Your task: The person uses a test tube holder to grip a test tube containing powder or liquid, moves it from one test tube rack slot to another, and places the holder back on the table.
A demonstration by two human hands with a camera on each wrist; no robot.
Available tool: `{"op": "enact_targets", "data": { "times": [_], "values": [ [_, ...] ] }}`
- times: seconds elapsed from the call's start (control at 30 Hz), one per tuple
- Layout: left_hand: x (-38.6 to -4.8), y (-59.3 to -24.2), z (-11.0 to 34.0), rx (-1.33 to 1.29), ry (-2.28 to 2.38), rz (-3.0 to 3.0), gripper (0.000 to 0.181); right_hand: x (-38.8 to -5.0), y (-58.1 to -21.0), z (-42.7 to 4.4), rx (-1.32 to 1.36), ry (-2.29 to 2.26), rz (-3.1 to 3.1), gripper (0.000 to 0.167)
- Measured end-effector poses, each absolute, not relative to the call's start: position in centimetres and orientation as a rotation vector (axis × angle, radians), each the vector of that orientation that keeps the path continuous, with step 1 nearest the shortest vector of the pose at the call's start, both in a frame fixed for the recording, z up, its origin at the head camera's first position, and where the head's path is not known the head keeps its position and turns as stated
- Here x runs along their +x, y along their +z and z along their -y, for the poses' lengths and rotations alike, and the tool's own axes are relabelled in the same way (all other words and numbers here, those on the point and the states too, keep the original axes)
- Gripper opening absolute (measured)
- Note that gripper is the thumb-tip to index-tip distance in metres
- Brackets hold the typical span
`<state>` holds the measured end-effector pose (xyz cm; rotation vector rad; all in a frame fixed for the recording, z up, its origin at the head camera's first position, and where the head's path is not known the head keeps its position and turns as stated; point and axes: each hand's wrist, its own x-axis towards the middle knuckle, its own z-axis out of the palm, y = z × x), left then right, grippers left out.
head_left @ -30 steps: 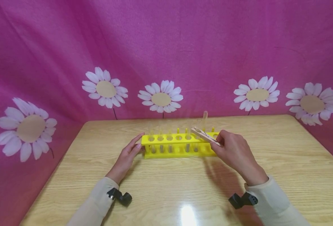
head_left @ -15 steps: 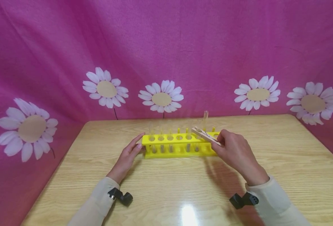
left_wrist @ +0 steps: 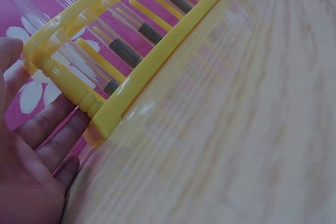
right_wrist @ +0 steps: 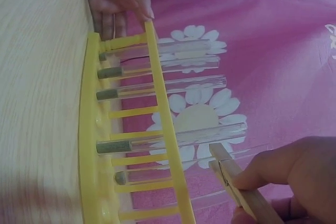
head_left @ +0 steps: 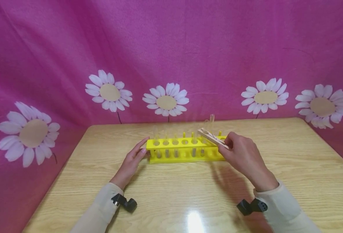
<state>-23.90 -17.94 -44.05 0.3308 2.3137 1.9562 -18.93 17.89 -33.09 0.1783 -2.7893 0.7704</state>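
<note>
While upright, yellow test-tube rack (head_left: 186,147) between the hands (head_left: 129,162) (head_left: 245,158).

Two hands (head_left: 129,165), two wrist cameras (head_left: 129,204), one rack (head_left: 186,146), six test tubes (right_wrist: 210,134) and one clamp (head_left: 213,138) meet at one table (head_left: 160,194).

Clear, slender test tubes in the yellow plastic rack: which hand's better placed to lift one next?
Right hand, likely: it holds the pale wooden spring clamp near the tubes. Left hand touches only the rack.
</note>
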Motion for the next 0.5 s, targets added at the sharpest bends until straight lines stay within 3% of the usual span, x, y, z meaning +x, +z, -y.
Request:
{"op": "enact_targets", "data": {
  "times": [0.5],
  "values": [
    [-23.78, -43.72, 17.87, 0.315, 1.942, -2.315, 0.044, -18.54, -32.55, -18.2, 0.204, 0.784, 2.708, 0.019]
  ]
}}
